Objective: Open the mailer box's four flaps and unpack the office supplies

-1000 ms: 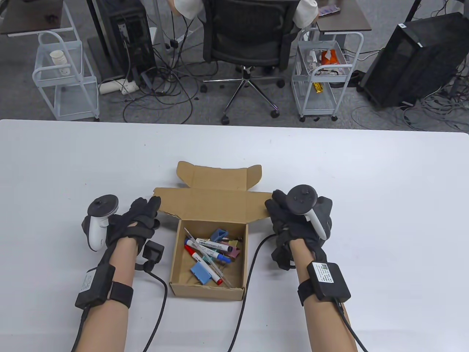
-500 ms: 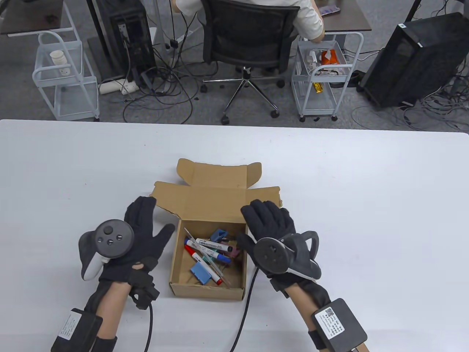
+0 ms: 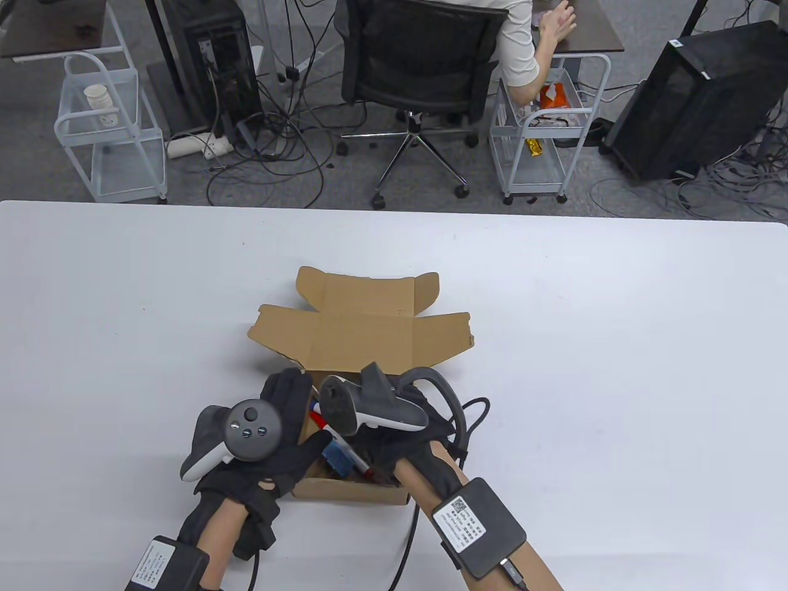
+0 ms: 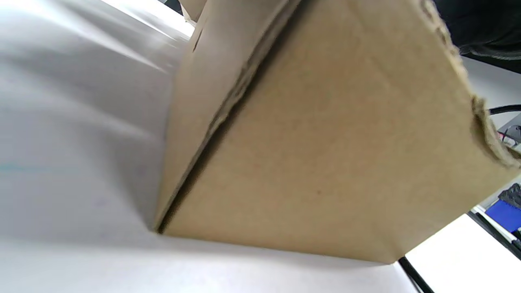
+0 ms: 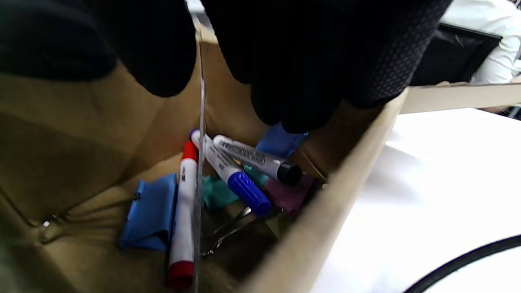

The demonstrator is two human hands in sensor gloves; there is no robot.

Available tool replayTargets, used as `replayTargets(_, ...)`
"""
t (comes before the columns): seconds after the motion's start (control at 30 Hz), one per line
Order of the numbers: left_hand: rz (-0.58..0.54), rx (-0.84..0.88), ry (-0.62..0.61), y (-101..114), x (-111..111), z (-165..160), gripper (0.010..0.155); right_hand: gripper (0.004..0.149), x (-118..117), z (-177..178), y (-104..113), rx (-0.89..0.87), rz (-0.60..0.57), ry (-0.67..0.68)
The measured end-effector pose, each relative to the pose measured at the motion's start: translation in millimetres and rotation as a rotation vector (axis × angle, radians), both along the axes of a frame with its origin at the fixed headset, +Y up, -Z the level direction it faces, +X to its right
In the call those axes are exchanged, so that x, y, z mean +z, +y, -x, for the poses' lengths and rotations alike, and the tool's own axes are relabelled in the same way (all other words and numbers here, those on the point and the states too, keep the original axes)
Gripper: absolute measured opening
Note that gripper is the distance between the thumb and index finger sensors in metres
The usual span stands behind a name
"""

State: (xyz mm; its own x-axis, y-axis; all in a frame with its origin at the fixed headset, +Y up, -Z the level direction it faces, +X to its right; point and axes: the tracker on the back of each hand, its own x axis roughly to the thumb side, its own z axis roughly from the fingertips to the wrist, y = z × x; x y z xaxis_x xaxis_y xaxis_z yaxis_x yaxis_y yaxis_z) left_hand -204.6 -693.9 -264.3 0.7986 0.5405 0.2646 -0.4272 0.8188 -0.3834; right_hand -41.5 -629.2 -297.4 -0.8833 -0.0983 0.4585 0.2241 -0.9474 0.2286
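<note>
Standing near the front of the white table (image 3: 615, 345), brown corrugated cardboard mailer box (image 3: 363, 335), flaps folded out flat at the far side. Inside, seen from the right wrist view: red-capped white marker (image 5: 182, 215), blue-capped white marker (image 5: 232, 175), black-capped white marker (image 5: 256, 158), blue binder clip (image 5: 148, 213), clear thin ruler (image 5: 199, 171) lying across them, further purple and teal items beneath, too blurred to identify.

Left hand (image 3: 271, 443) in black glove placed over the box's near left corner, fingers extended and spread, thumb reaching across the rim; nothing grasped. Left wrist view filled by the box's outer wall, close up.

Right hand (image 3: 394, 440) in black glove lowered into the box from the near right side, fingertips (image 5: 293, 106) hanging just above the markers. Grasp or release cannot be told here: palm hidden by tracker in the table view, finger ends only in the wrist view.

Beyond the table: person seated on black office chair (image 3: 425, 55), two white wire carts (image 3: 111, 123), loose floor cables.
</note>
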Motion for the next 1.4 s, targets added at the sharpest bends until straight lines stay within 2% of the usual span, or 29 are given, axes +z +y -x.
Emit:
replayTargets(0.23,0.015,0.021,0.003,-1.4,0.0,1.0,0.087,0.060,-16.5,22.1,-26.9,0.103,0.118,-0.048)
replayTargets(0.4,0.016,0.022,0.003,-2.0,-0.2,0.6,0.086,0.051,-21.5,34.6,-40.3,0.173,0.108,-0.074)
replayTargets(0.53,0.016,0.020,0.005,-2.1,-0.4,0.5,0.086,0.047,-21.5,39.3,-41.8,0.183,0.081,-0.104)
replayTargets(0.6,0.015,0.014,0.012,-2.0,0.1,0.5,0.086,0.043,-19.6,37.8,-37.5,0.139,0.032,-0.130)
replayTargets(0.73,0.010,-0.004,0.022,-1.8,0.5,0.6,0.085,0.039,-20.5,28.8,-30.4,0.041,0.017,-0.186)
replayTargets(0.83,0.013,-0.007,0.024,-1.9,0.4,1.0,0.084,0.039,-19.4,19.7,-20.6,-0.053,0.003,-0.215)
replayTargets(0.97,0.016,-0.005,0.024,-1.9,0.6,1.1,0.084,0.039,-13.4,1.3,4.8,-0.193,-0.036,-0.205)
replayTargets(1.23,0.014,-0.009,0.026,-2.2,0.5,0.3,0.084,0.040,4.0,-62.6,66.9,-0.584,-0.100,-0.181)
replayTargets(1.4,0.016,-0.014,0.021,-2.1,0.1,-0.4,0.085,0.040,11.2,-108.2,96.0,-0.747,-0.144,-0.233)
